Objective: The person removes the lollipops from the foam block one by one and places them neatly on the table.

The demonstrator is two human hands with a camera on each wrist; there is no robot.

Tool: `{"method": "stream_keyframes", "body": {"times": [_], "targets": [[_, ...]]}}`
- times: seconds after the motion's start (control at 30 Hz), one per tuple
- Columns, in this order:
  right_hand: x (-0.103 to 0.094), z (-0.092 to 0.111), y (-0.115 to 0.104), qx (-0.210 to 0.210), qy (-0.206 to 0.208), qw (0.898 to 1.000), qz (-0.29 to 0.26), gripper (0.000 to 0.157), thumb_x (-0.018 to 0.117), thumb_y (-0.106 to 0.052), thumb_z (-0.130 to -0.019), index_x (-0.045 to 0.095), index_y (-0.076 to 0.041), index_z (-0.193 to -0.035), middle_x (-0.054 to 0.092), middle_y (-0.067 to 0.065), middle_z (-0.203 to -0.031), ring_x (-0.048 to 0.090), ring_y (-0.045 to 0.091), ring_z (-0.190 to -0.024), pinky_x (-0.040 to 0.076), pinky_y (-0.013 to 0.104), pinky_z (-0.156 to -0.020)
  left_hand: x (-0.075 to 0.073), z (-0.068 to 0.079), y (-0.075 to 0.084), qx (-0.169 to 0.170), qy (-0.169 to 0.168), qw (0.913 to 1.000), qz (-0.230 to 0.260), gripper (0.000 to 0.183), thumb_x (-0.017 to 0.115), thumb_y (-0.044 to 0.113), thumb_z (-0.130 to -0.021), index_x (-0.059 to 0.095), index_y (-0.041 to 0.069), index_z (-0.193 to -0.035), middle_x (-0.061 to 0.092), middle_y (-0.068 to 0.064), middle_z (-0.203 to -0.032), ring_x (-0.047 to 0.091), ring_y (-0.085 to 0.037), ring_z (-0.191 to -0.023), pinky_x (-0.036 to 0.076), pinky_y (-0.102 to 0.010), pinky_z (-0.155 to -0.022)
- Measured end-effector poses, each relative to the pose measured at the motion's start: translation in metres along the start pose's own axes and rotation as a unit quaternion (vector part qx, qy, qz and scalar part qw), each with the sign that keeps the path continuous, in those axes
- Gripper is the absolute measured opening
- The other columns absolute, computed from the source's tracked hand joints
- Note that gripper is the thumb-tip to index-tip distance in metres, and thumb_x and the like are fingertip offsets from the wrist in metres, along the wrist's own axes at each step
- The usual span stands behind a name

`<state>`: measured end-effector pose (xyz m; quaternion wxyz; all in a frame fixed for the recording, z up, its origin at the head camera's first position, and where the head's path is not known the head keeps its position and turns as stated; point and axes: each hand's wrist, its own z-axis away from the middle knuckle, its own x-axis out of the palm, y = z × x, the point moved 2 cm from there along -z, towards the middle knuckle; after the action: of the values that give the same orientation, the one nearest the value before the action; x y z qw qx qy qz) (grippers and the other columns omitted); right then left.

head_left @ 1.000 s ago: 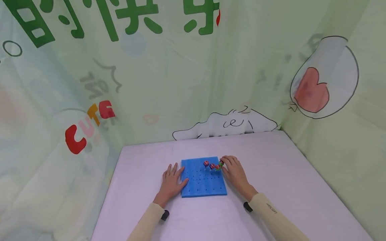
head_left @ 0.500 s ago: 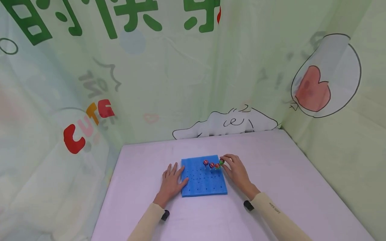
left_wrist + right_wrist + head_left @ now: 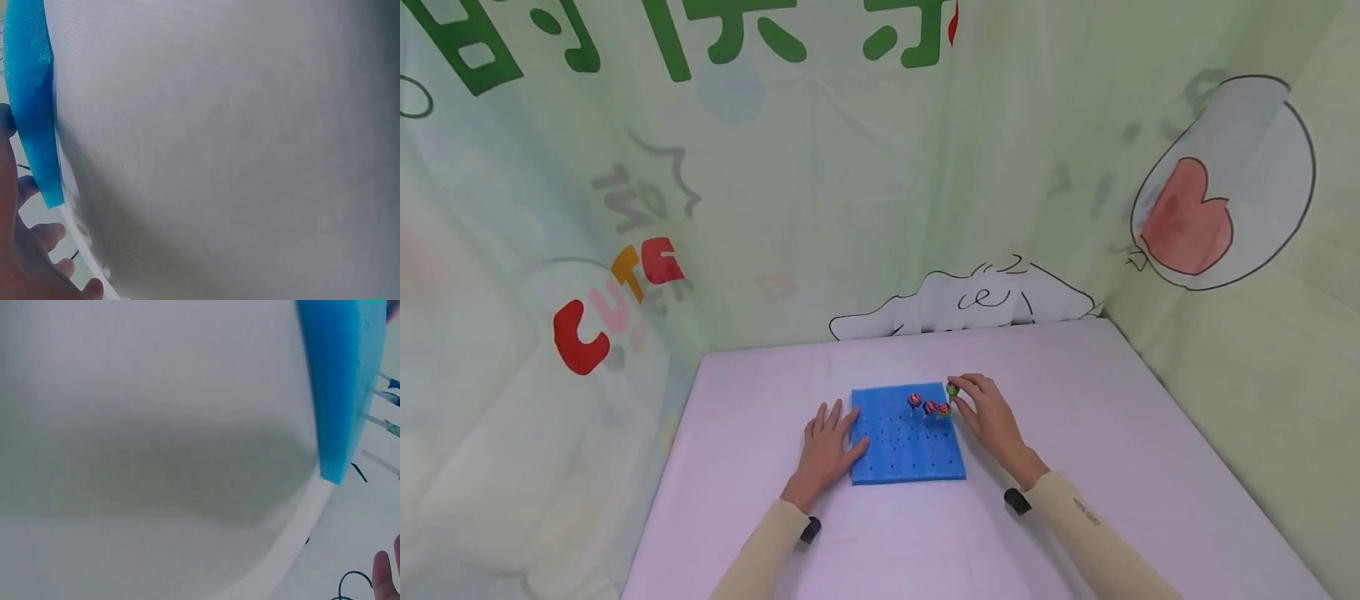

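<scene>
Where the head view looks down on the table [image 3: 1052,383], I have the green-wrapped lollipop [image 3: 952,389] at the far right corner of the blue foam board [image 3: 880,462], pinched between thumb and forefinger of the right hand [image 3: 997,421]. The left hand [image 3: 824,450] lies with fingers spread on the board's left edge, thumb over the top face, holding nothing up. Three more lollipops, one to the left [image 3: 914,400], one in the middle [image 3: 930,407] and one to the right [image 3: 943,410], stand in the foam near its far edge. Handling, my estimate: candy light, head hard and round, wrapper perhaps slick, stick thin and liable to bend if pushed off-line. I'd favour a pinch at the head, or just under it for finer aim. Foam reads as light and squashy, likely to skid or lift without a steadying palm; best held flat by a margin. Hard to make out: the right wrist view cuts off the fingers and shows no candy in their grasp, only a pale stick [image 3: 380,464] by the foam's corner; it looks free of the foam, but I can't be certain. Left wrist view gets mostly blank cloth. Hole depth is hidden.
</scene>
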<state>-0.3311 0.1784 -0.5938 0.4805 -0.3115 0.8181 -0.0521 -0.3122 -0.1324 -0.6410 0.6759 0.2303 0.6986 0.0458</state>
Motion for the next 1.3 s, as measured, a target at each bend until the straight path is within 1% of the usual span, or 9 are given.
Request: {"method": "stream_keyframes", "body": {"times": [0.13,0.3,0.37,0.47,0.6,0.77,1.0,1.17,1.3], "targets": [[-0.009,-0.008,-0.002,0.036,-0.047,0.998,0.003,0.039,0.073,-0.010,-0.092,0.065,-0.011,-0.130,0.064,0.011,-0.119,0.060,0.030,-0.112,0.055,0.047,-0.094,0.000,-0.001,-0.001,-0.001,0.001,1.0000,0.001,0.069,0.053,0.058,-0.097,0.042,0.022,-0.154,0.028,-0.015,-0.165,0.016,-0.042,-0.155,0.021,-0.063,-0.119],[-0.018,-0.021,0.002,0.068,-0.150,0.986,0.018,0.036,0.072,-0.009,-0.092,0.067,-0.006,-0.128,0.067,0.012,-0.113,0.063,0.032,-0.108,0.055,0.049,-0.093,0.000,-0.001,-0.003,-0.001,0.002,1.0000,-0.005,0.069,0.052,0.058,-0.097,0.042,0.022,-0.154,0.028,-0.015,-0.165,0.017,-0.042,-0.154,0.022,-0.062,-0.119],[-0.021,-0.027,0.005,0.082,-0.197,0.977,0.011,0.032,0.071,-0.007,-0.092,0.068,-0.003,-0.124,0.069,0.013,-0.110,0.064,0.032,-0.106,0.055,0.050,-0.093,-0.001,-0.001,-0.003,0.000,0.001,1.0000,-0.007,0.069,0.053,0.059,-0.097,0.042,0.022,-0.154,0.028,-0.015,-0.165,0.017,-0.042,-0.154,0.023,-0.062,-0.119],[-0.022,-0.034,0.008,0.106,-0.265,0.958,0.006,0.027,0.070,-0.006,-0.091,0.071,-0.001,-0.118,0.071,0.013,-0.107,0.065,0.032,-0.104,0.054,0.050,-0.093,-0.002,-0.001,-0.004,0.002,0.004,1.0000,-0.003,0.069,0.054,0.057,-0.096,0.043,0.020,-0.153,0.029,-0.016,-0.164,0.018,-0.044,-0.154,0.023,-0.063,-0.118],[-0.020,-0.038,0.014,0.141,-0.323,0.936,0.005,0.024,0.071,-0.008,-0.090,0.073,-0.001,-0.114,0.071,0.015,-0.109,0.064,0.032,-0.104,0.053,0.051,-0.094,-0.003,0.000,-0.004,0.006,0.011,0.9999,0.011,0.067,0.057,0.054,-0.096,0.046,0.018,-0.152,0.031,-0.018,-0.163,0.020,-0.045,-0.153,0.024,-0.064,-0.117],[-0.010,-0.036,0.022,0.170,-0.353,0.920,-0.002,0.024,0.071,-0.009,-0.091,0.073,-0.001,-0.114,0.071,0.018,-0.115,0.063,0.035,-0.110,0.053,0.052,-0.096,0.001,0.000,-0.005,0.004,0.006,0.9999,0.007,0.068,0.054,0.057,-0.096,0.044,0.020,-0.153,0.030,-0.016,-0.164,0.018,-0.043,-0.154,0.024,-0.062,-0.119],[0.002,-0.032,0.034,0.197,-0.367,0.909,-0.015,0.025,0.070,-0.008,-0.092,0.072,0.000,-0.116,0.071,0.017,-0.116,0.064,0.033,-0.109,0.053,0.050,-0.098,0.001,-0.002,-0.003,0.005,0.009,0.9999,-0.003,0.068,0.053,0.058,-0.097,0.044,0.021,-0.153,0.031,-0.016,-0.164,0.019,-0.043,-0.153,0.025,-0.062,-0.118],[0.005,-0.031,0.033,0.192,-0.371,0.908,-0.021,0.026,0.070,-0.005,-0.091,0.071,0.004,-0.116,0.070,0.019,-0.115,0.064,0.032,-0.106,0.053,0.051,-0.097,0.001,0.001,-0.002,0.004,0.008,1.0000,-0.005,0.067,0.053,0.057,-0.097,0.045,0.021,-0.152,0.031,-0.015,-0.164,0.020,-0.043,-0.153,0.024,-0.062,-0.119],[0.003,-0.032,0.031,0.182,-0.375,0.909,-0.012,0.028,0.070,-0.005,-0.091,0.069,0.004,-0.117,0.070,0.017,-0.111,0.063,0.027,-0.099,0.055,0.048,-0.093,0.001,0.001,-0.002,0.005,0.010,0.9999,-0.003,0.067,0.053,0.057,-0.097,0.045,0.021,-0.152,0.031,-0.015,-0.164,0.020,-0.043,-0.153,0.024,-0.062,-0.119]]}}
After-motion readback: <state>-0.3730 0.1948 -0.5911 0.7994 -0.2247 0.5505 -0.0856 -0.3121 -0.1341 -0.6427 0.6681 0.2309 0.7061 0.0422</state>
